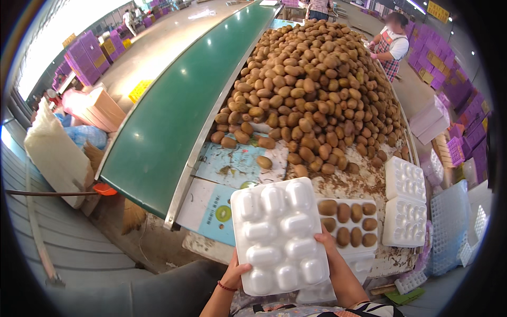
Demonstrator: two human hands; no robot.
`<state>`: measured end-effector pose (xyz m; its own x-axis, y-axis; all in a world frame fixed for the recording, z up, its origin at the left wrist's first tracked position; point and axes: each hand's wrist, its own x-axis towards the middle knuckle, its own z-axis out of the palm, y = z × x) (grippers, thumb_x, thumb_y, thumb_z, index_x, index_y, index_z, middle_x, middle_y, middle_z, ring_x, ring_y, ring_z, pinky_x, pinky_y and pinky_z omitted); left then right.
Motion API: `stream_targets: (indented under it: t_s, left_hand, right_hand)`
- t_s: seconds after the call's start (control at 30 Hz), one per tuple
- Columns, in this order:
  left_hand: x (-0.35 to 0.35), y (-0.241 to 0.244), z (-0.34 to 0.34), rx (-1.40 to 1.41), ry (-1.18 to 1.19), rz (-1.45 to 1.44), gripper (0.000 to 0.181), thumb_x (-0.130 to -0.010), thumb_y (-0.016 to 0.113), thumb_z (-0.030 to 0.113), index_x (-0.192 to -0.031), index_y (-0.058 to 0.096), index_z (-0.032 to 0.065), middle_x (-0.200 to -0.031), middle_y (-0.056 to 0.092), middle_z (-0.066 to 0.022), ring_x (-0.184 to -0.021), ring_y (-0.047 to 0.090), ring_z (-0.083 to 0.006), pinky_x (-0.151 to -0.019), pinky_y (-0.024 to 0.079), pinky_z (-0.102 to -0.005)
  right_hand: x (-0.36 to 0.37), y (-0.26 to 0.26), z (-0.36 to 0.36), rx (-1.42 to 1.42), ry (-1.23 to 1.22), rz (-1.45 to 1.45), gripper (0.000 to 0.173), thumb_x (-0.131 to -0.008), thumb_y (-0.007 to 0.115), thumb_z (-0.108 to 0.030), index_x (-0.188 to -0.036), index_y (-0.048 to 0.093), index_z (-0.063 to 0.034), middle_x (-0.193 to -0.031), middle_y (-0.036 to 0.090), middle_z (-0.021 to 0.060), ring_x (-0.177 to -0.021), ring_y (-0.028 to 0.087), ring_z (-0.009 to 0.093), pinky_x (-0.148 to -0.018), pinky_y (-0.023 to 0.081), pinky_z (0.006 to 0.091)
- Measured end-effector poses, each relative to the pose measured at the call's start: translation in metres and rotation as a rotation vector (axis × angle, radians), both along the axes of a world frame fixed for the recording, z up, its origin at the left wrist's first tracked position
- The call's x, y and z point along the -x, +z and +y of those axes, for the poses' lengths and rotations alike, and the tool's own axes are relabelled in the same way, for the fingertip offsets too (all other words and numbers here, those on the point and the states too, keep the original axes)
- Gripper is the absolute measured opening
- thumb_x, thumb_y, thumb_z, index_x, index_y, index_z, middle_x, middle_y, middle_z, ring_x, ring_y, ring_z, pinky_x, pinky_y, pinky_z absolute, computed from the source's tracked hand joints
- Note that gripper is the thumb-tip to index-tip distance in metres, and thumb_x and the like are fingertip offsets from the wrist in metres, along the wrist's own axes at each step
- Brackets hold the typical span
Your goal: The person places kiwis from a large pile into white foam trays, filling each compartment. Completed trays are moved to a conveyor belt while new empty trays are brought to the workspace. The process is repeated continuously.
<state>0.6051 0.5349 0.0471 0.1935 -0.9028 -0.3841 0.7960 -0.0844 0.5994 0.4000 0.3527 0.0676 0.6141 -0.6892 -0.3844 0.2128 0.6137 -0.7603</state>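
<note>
Both hands hold a white moulded fruit tray [280,237], its rounded bumps turned up towards me. My left hand [234,273] grips the tray's lower left edge, thumb on top, with a red bead bracelet at the wrist. On the right edge, my right hand [328,243] grips with its thumb over the rim. Partly hidden behind the tray, a second white tray [349,216] lies on the table with several brown kiwifruit [344,236] in its hollows. Beyond rises a large heap of kiwifruit [317,87].
A green conveyor belt [170,103] with a metal rail [214,119] runs along the left. Stacks of white trays [405,206] stand at the table's right edge. Printed cardboard [210,210] covers part of the table. A person [390,47] stands at the heap's far right.
</note>
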Motion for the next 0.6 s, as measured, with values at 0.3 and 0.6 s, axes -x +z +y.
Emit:
stream_targets:
  t_s: [0.3,0.6]
  left_hand:
    - [-0.225,-0.028,0.007,0.123,0.286,-0.073,0.087,-0.068,0.074,0.028,-0.139,0.03,0.0028,-0.127,0.048,-0.0126,-0.116,0.049,-0.0237,-0.095,0.043,-0.0358]
    - [-0.354,-0.051,-0.012,0.1,0.745,-0.2,0.082,-0.069,0.065,0.027,-0.137,0.031,0.0007,-0.128,0.046,-0.0157,-0.113,0.051,-0.0296,-0.093,0.045,-0.0407]
  right_hand:
    - [-0.277,-0.008,-0.026,0.044,0.243,0.094,0.078,-0.07,0.063,-0.034,-0.137,0.036,-0.0039,-0.121,0.054,0.0138,-0.105,0.058,0.025,-0.088,0.05,0.0361]
    - [-0.513,-0.058,-0.076,0.041,0.712,0.204,0.064,-0.086,0.06,-0.039,-0.137,0.04,-0.0037,-0.127,0.052,0.0112,-0.112,0.053,0.019,-0.094,0.043,0.0323]
